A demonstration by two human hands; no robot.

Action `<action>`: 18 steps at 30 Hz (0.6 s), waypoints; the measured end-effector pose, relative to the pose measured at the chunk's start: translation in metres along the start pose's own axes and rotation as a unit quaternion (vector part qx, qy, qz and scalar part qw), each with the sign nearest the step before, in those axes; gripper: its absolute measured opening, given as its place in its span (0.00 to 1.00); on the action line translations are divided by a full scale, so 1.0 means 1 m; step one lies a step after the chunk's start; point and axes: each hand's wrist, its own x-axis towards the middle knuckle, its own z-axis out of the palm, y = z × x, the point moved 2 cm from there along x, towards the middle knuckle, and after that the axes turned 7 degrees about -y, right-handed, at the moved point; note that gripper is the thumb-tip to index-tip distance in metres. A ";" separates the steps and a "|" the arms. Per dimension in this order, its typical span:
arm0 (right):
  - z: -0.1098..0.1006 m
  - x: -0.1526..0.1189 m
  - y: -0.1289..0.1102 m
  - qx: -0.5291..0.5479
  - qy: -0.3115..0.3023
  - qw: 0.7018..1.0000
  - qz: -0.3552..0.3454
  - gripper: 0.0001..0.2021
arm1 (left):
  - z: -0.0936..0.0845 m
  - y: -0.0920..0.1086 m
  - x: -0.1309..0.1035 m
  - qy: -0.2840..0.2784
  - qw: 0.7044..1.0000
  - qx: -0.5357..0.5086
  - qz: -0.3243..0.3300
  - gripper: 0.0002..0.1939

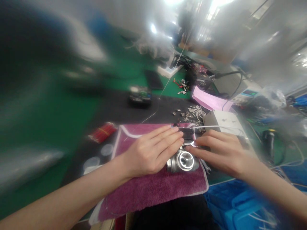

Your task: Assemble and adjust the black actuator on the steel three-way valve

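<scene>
A silvery metal valve body (177, 163) with a round threaded opening rests on a purple towel (155, 188). Behind its opening is a black housing (187, 133), partly covered by my fingers. My left hand (153, 148) lies along the left side of the valve and housing, its fingers straight and pressed together against them; the thumb is hidden. From the right, my right hand (219, 151) brings its bent fingers together at the housing's near right edge. Something small and shiny shows at those fingertips, too small to name. A white cable (216, 126) runs rightward from the housing, just above my right hand.
Many small metal pins (198, 111) lie behind the towel, beside a light grey box (223, 119). A wrench (206, 167) lies at the towel's right edge. Bundled red wires (103, 132) lie to the left. Blue bins (240, 204) stand below right; a pink sheet (211, 100) lies behind.
</scene>
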 end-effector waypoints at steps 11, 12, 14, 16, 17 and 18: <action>0.012 -0.003 0.001 -0.010 0.015 1.000 -0.004 0.14 | -0.001 0.000 0.000 -0.002 1.000 0.008 -0.002 0.18; 0.010 -0.003 0.001 0.004 0.012 1.000 0.000 0.14 | -0.001 0.000 0.000 -0.001 1.000 0.008 -0.002 0.18; 0.002 0.000 0.007 0.056 0.021 0.998 0.012 0.12 | -0.001 0.000 0.000 0.003 1.000 0.009 -0.002 0.18; -0.010 0.006 0.024 0.116 0.045 0.990 0.062 0.07 | -0.002 0.000 0.001 0.008 1.000 0.007 0.000 0.17; -0.013 0.010 0.037 0.127 0.041 0.985 0.110 0.06 | -0.002 0.000 0.001 0.009 1.000 0.005 0.001 0.17; -0.014 0.014 0.052 0.119 0.025 0.978 0.169 0.07 | -0.002 0.000 0.001 0.009 1.000 0.003 0.001 0.18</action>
